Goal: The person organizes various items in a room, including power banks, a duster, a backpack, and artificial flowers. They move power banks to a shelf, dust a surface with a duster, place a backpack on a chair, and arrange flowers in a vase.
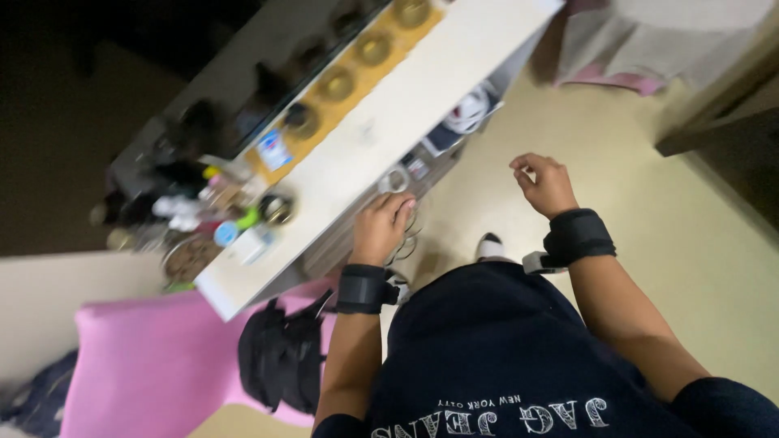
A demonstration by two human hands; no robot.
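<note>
Beige flooring (649, 219) filled the right side of the view, and a long white desk (406, 105) ran diagonally from the upper right down to the lower left. At its front edge the left hand (380, 229) was curled, fingers bent over what looked like a thin looped cord or wire (408, 235) hanging just below the desktop; the picture was too blurred to say whether the fingers actually pinched it. The right hand (545, 185) hung in the air above the floor, well apart from the desk, loosely closed with its fingers folded inward and nothing in it. Both wrists wore black straps (578, 235). Under the desktop, open shelves held a round white object (469, 109) and some smaller items. Along the far side of the desk stood a row of brass-coloured bowls (357, 65) on a yellow strip, and its lower end was crowded with small bottles and jars (211, 211). Below that end lay a pink cushion (154, 357) with a black bag (280, 357) resting against it.
</note>
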